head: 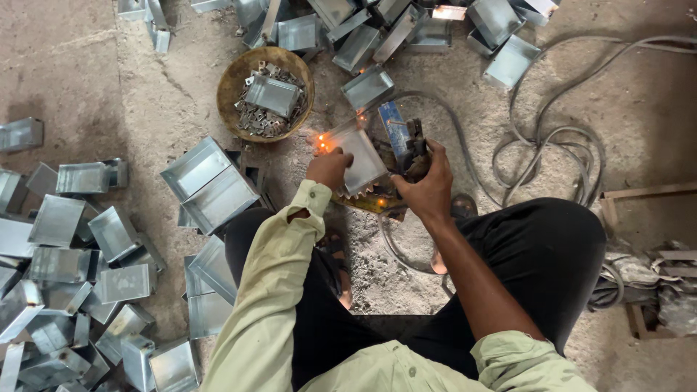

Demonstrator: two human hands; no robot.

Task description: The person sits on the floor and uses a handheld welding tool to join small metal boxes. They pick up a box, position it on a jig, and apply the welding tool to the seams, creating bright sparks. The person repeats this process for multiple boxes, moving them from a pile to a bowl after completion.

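I sit on a sandy floor with my knees apart. My left hand (pixel 328 167) holds a small open sheet-metal box (pixel 361 158) by its near edge. Orange sparks (pixel 319 143) glow at the box's far left corner. My right hand (pixel 427 185) grips a dark welding holder (pixel 415 144) beside a blue-handled part (pixel 393 129), pressed against the box's right side. Under the box lies a yellowish toothed metal piece (pixel 370 199).
A round brown bowl (pixel 234 80) of small metal clips and one box stands ahead-left. Several metal boxes lie piled at the left (pixel 65 268), by my left knee (pixel 210 185) and along the top (pixel 363 29). Grey cables (pixel 552 141) loop at the right; wood scraps (pixel 646 192) lie far right.
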